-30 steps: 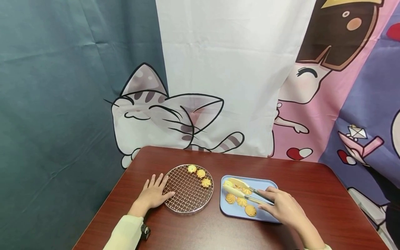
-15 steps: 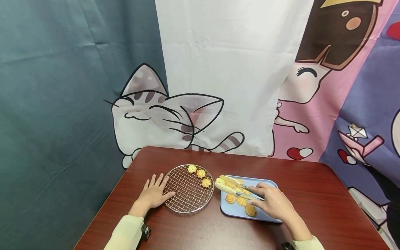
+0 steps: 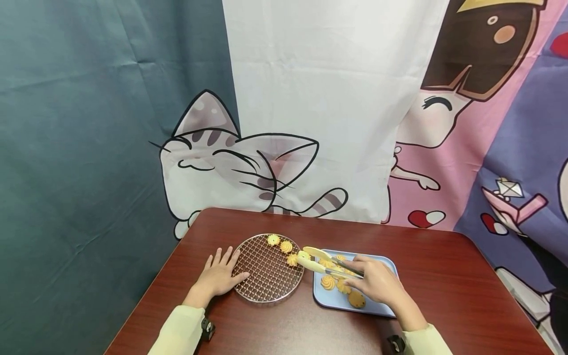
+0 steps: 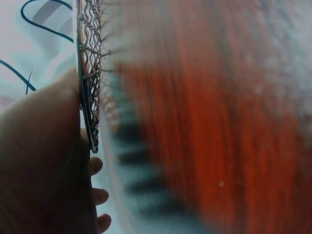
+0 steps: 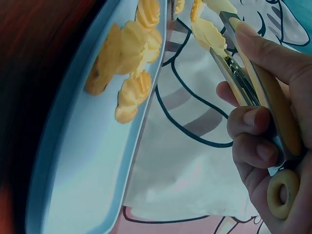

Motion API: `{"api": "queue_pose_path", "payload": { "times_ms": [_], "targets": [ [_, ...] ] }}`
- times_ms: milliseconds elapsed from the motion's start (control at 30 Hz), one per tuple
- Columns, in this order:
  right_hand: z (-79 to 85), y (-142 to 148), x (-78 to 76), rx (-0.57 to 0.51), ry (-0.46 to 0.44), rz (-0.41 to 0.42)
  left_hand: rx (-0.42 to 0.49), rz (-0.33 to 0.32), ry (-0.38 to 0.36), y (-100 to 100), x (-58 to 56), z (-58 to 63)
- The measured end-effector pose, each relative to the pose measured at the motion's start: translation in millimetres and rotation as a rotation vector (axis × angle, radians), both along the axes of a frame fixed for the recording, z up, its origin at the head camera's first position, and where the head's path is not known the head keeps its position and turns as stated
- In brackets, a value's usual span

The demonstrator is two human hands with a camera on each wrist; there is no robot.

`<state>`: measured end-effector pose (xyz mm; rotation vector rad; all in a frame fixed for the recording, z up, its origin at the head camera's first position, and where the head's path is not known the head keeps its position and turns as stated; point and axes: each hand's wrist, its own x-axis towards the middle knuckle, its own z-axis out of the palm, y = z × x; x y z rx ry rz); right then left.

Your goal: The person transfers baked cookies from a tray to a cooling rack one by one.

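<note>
My left hand (image 3: 217, 276) lies with its fingers spread at the left rim of a round wire cooling rack (image 3: 266, 281), the thumb reaching over the edge. In the left wrist view the rack (image 4: 89, 83) shows edge-on beside that hand. My right hand (image 3: 377, 280) grips food tongs (image 3: 312, 266) with pale yellow tips. A piped butter cookie (image 3: 303, 255) sits between the tips, at the rack's right rim. Three similar cookies (image 3: 286, 246) lie along the rack's upper right. In the right wrist view, my fingers curl around the tongs' handles (image 5: 273, 107).
A light blue rectangular tray (image 3: 326, 299) stands right of the rack, under the tongs and right hand. Several cookies (image 3: 328, 282) lie in it, one round and flat near the front (image 3: 356, 299). The reddish-brown table (image 3: 275, 328) ends at a printed cloth backdrop (image 3: 310, 98).
My right hand has moved left with the tongs, bringing a cookie from above the tray's upper left corner to the rack's right rim. My left hand has stayed in place.
</note>
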<state>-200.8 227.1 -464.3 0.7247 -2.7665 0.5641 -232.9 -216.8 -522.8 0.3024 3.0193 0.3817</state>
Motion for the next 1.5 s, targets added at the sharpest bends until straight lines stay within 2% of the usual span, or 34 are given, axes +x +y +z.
{"api": "queue_pose_path", "payload": {
  "times_ms": [233, 767, 1500],
  "targets": [
    [3.1, -12, -7.2, -0.011, 0.010, 0.051, -0.011, 0.007, -0.009, 0, 0.0, -0.9],
    [8.6, -51, -27.5, -0.036, 0.013, 0.105, -0.010, 0.010, -0.011, 1, -1.8, -1.1],
    [9.5, -100, -51.1, 0.018, -0.027, 0.070, -0.016, 0.018, -0.018, 0, -1.8, -0.7]
  ]
}}
